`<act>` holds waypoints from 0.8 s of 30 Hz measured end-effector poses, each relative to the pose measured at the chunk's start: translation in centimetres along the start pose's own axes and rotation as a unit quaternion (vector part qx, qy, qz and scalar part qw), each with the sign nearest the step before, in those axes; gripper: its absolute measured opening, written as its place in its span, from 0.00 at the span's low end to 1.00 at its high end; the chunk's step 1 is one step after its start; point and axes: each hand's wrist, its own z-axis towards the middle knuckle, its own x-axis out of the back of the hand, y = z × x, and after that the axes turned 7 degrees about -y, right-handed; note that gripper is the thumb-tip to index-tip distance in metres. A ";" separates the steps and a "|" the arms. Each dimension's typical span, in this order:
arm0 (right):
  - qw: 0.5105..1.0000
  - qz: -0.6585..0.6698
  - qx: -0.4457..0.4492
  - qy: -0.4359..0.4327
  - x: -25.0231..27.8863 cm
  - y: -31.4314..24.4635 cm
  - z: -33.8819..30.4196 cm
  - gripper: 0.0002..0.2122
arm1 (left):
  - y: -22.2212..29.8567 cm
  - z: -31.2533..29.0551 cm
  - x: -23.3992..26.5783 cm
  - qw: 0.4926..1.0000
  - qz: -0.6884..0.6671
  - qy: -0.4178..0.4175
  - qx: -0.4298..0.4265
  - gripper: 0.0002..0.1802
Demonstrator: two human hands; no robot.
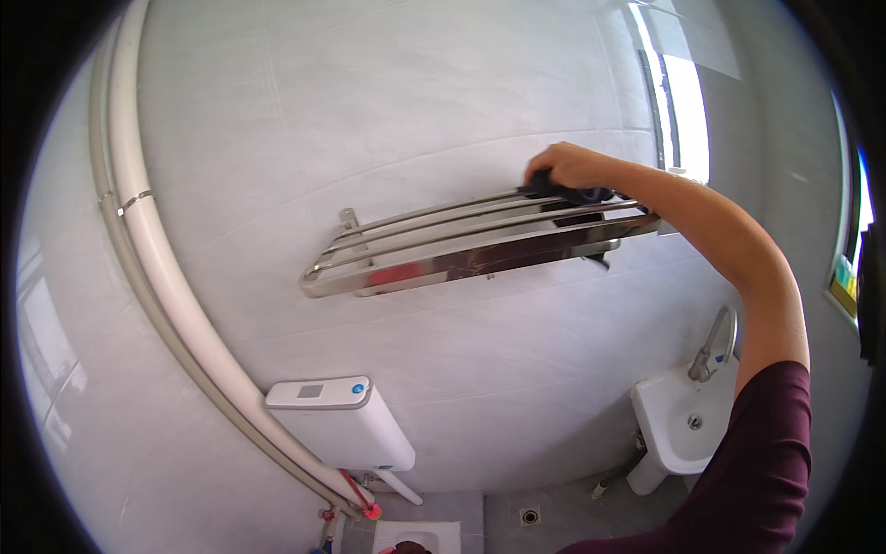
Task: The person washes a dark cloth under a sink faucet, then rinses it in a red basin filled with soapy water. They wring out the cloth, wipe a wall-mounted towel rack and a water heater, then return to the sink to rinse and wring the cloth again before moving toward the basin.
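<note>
Up against the wall, my right hand point(574, 168) is closed round a bunched black cloth point(559, 192). The cloth rests on the right end of a shiny metal towel rack point(434, 263), touching its upper bars. Dark fabric also shows between the bars and hangs a little below the rack near its right end; I cannot tell if it is all one piece. My right arm reaches up from the lower right in a dark maroon sleeve. My left hand does not show.
Low on the right stands a white washbasin point(660, 420) with a curved tap point(706, 355). A white cistern point(346, 425) hangs low on the wall, above a squat toilet point(443, 534). White pipes point(166, 258) run down the left. A floor drain point(529, 516) lies between toilet and basin.
</note>
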 end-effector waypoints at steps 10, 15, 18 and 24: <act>0.972 0.090 0.212 -0.036 -9.4 -21.3 15.9 0.20 | -3.5 2.0 2.5 0.999 0.044 0.015 -0.024 0.11; 0.979 0.021 0.138 -0.151 -6.2 -13.7 10.7 0.17 | -2.1 2.6 1.0 0.998 -0.033 -0.049 0.028 0.13; 0.986 0.005 0.095 -0.136 -2.8 -7.3 4.1 0.16 | -2.1 3.4 0.2 0.997 -0.012 -0.070 0.029 0.13; 0.992 0.075 0.019 0.100 2.3 0.7 -8.8 0.19 | -1.2 3.2 -5.2 0.989 0.073 -0.128 0.017 0.13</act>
